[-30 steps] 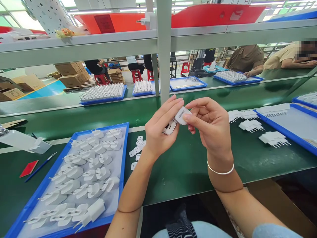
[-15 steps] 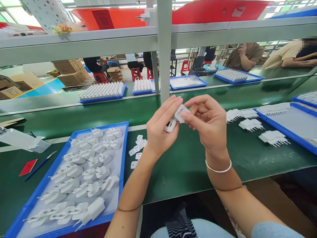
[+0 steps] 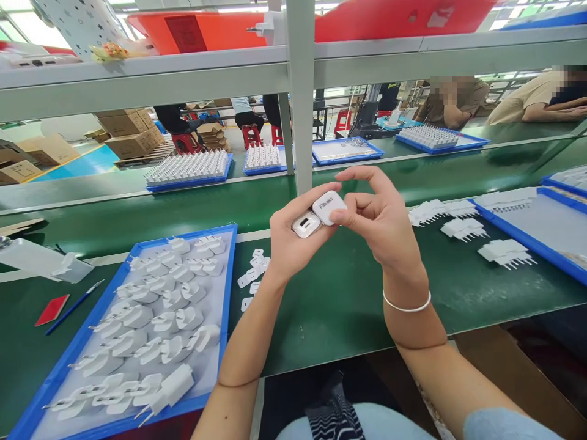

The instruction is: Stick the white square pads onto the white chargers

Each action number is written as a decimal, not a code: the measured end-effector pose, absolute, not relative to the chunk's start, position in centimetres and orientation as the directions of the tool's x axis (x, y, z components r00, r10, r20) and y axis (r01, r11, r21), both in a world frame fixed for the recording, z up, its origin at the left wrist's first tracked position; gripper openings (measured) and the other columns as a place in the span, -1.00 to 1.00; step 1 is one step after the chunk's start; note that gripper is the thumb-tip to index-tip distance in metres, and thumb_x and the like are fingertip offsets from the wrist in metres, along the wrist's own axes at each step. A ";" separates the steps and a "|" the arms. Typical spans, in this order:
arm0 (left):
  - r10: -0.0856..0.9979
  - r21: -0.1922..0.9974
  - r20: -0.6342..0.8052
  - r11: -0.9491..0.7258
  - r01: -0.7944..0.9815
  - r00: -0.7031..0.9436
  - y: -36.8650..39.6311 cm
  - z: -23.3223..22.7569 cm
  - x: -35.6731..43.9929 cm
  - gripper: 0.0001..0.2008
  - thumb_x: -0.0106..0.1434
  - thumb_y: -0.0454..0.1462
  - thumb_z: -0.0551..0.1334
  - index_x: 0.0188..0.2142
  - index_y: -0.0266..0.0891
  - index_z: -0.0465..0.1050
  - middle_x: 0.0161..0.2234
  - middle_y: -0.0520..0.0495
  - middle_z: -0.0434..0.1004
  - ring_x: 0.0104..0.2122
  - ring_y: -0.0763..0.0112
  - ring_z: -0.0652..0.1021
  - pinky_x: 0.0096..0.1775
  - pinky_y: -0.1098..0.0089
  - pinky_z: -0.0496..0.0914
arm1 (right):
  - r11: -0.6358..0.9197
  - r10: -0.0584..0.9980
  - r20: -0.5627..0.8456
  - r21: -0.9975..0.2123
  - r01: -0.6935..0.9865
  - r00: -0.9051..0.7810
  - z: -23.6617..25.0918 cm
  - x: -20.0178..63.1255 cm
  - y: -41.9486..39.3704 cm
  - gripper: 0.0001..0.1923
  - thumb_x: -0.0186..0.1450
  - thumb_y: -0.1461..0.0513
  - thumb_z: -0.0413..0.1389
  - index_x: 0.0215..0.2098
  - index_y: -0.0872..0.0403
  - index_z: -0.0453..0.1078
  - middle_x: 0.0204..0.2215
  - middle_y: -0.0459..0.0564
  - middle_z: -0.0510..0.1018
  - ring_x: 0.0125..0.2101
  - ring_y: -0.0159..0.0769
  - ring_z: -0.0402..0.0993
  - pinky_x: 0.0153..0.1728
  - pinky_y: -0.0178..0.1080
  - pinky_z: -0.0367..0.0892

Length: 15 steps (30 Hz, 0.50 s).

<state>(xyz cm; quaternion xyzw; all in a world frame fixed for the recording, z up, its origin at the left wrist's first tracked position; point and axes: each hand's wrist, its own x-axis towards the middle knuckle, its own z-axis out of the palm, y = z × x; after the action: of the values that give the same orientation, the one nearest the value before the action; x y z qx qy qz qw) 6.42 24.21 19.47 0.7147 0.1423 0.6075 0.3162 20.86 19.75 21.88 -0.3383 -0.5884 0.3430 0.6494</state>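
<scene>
My left hand is closed around a white plug charger, whose end face with a dark USB slot points up at me. Against it, a little higher and to the right, sits a second white charger with "Fibaks" printed on its face. My right hand pinches this one at its right edge; the thumb is on its lower corner and the index finger arches above. The lower bodies of both pieces are hidden in my left palm. Small white cover plates lie on the green bench left of my left wrist.
At left, a blue-rimmed tray carries rows of white plugs. Beside it lie a blue pen-like tool and a red pad. White pronged plugs and another blue tray are at right. A shelf post rises ahead.
Both chargers have turned so their faces show more fully, and the slotted one has shifted left. My left fingers have lowered behind them, while my right index finger has lifted.
</scene>
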 end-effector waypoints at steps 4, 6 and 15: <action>0.574 0.603 0.794 -0.787 -0.130 0.201 24.0 19.6 6.1 -0.56 0.15 -0.37 0.43 0.04 -0.10 0.59 0.01 -0.06 0.67 -0.14 0.28 0.68 -0.20 0.40 0.57 | 0.511 0.851 0.522 -0.849 -0.136 -0.061 21.9 21.6 19.8 -0.65 0.39 -0.07 0.15 -0.02 -0.05 0.40 -0.65 -0.25 0.26 -0.61 -0.41 0.16 -0.55 -0.30 0.17; 0.557 0.586 0.804 -0.801 -0.119 0.210 23.9 19.7 6.0 -0.56 0.15 -0.37 0.43 0.05 -0.09 0.58 0.01 -0.06 0.67 -0.13 0.28 0.67 -0.18 0.39 0.57 | 0.509 0.853 0.519 -0.851 -0.130 -0.061 21.9 21.7 19.7 -0.68 0.39 -0.03 0.18 -0.01 -0.06 0.40 -0.64 -0.25 0.25 -0.60 -0.40 0.17 -0.55 -0.30 0.16; 0.579 0.608 0.793 -0.771 -0.188 0.192 23.6 19.4 6.7 -0.54 0.20 -0.33 0.41 0.11 -0.10 0.53 0.07 -0.10 0.64 0.00 0.21 0.66 -0.11 0.38 0.61 | 0.599 0.800 0.600 -0.793 -0.109 0.028 21.4 20.7 20.2 -0.76 0.33 0.13 0.27 -0.08 -0.04 0.41 -0.63 -0.28 0.23 -0.61 -0.45 0.15 -0.55 -0.33 0.15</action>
<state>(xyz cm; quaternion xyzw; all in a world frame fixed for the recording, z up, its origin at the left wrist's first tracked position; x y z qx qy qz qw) 6.70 23.63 19.35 0.7074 0.1380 0.6205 0.3088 20.73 20.24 21.43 -0.2851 -0.6055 0.3454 0.6579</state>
